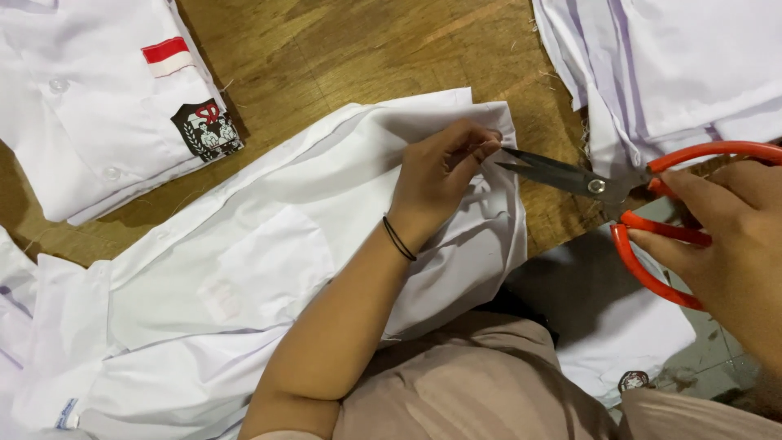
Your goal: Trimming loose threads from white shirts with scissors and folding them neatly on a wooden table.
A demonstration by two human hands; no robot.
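While the left hand (440,175) pinched a fold of the white shirt (269,269) near its edge in the middle of the frame, the right hand (725,236) was closed through the orange handles of the scissors (603,191) at the right side. The blades were a little open, and their tips were just beside the pinched fingertips (487,147), touching the cloth or very near to it; I could not tell which. It seemed that a small trimming step was in hand, perhaps a loose thread at the shirt edge, though the thread itself was too fine to see. As a judgement, the next move would call for a short, careful closing of the blades, with the tips kept away from the fingers and from the cloth itself.

The scissors pointed to the left of the frame, slightly upward, with the long axis almost horizontal. The shirt lay spread on the wooden tabletop (326,49), its long axis from lower left to upper right, and its near edge hung down over the person's lap. Another shirt with a badge (206,129) lay at the upper left, and a stack (676,65) at the upper right.
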